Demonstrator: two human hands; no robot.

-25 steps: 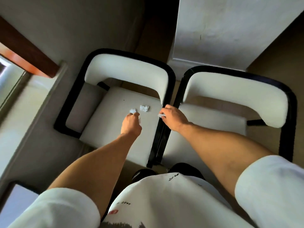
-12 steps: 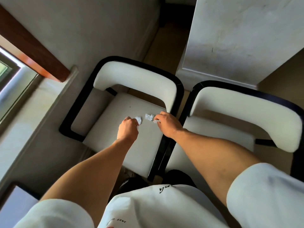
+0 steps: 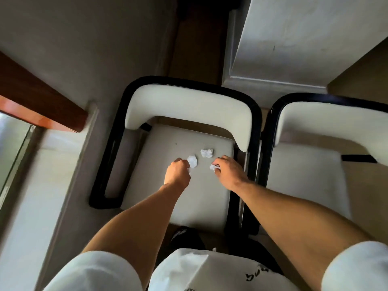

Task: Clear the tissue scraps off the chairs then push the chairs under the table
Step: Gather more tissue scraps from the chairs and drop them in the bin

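While right fingers pinch one scrap, left fingers – curled – touch another

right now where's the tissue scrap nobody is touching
In the head view the loose scrap lies on the left chair's seat, toward the backrest, just beyond the left hand and right hand.

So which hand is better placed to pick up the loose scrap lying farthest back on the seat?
Probably the right hand: that scrap lies nearer it, though it already pinches one. The left hand is at another.
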